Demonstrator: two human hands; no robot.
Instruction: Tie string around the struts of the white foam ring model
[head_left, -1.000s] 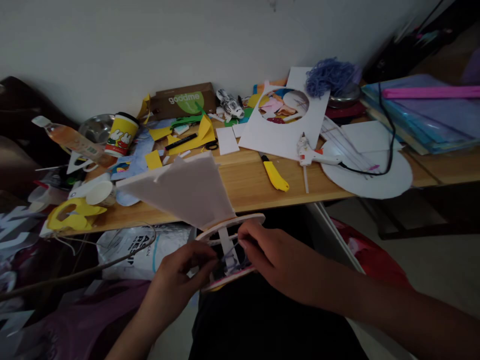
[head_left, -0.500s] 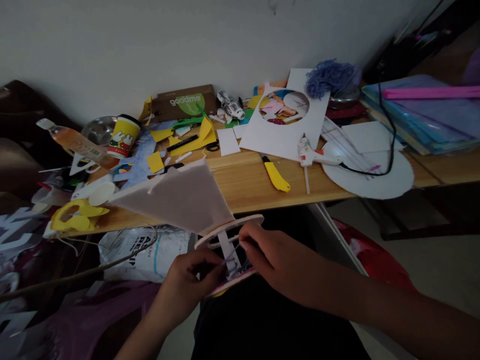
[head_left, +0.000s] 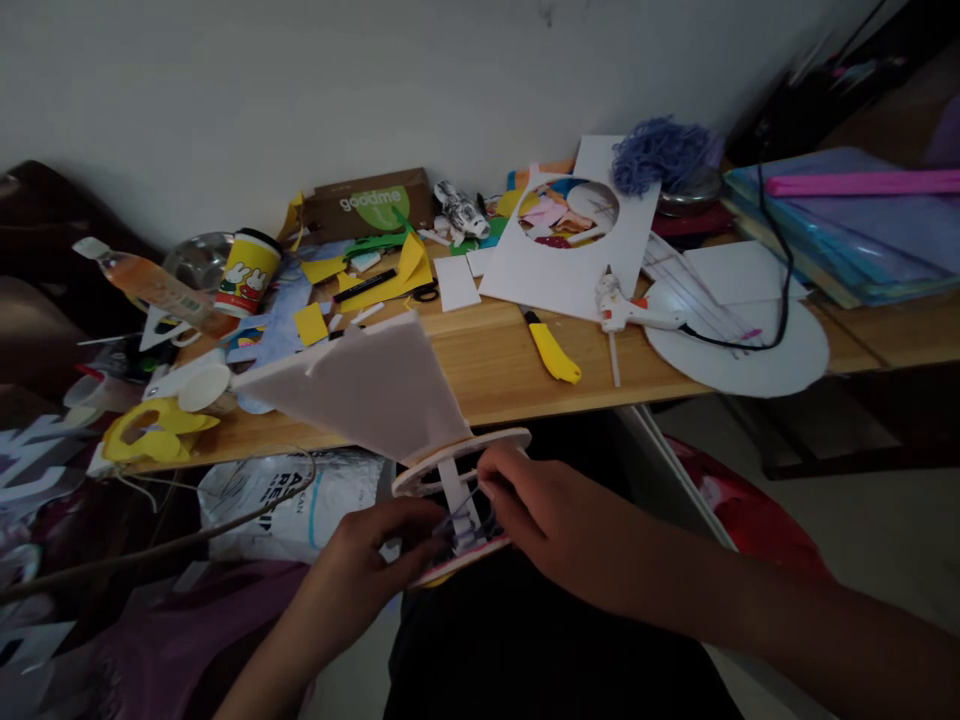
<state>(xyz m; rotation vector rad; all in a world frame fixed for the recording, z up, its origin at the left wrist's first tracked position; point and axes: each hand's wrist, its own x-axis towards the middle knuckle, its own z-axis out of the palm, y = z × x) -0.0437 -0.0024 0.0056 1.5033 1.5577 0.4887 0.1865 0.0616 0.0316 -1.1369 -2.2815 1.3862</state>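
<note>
A white foam-board model [head_left: 367,395] stands tilted over my lap. It has a slanted sail-like panel on top, an upper ring, a strip-like post and a lower disc with a pink edge. Purple yarn [head_left: 466,537] lies around the post between ring and disc. My left hand [head_left: 386,555] is closed at the left of the gap, thumb and fingers on the yarn by the lower disc. At the ring's right edge, my right hand [head_left: 536,505] has its fingers curled in a pinch, where a thin yarn strand seems to end. Its fingertips are partly hidden.
On the wooden table [head_left: 495,365] lie a yellow utility knife [head_left: 553,352], a corded glue gun [head_left: 630,312], a cut-out white board [head_left: 510,265] and paper scraps. A yarn bundle [head_left: 660,155] is behind. A bottle [head_left: 154,285] and a cup [head_left: 249,272] are left.
My left hand has moved slightly left and down, with its fingers lower on the yarn. The model has shifted a little to the right; my right hand keeps its place.
</note>
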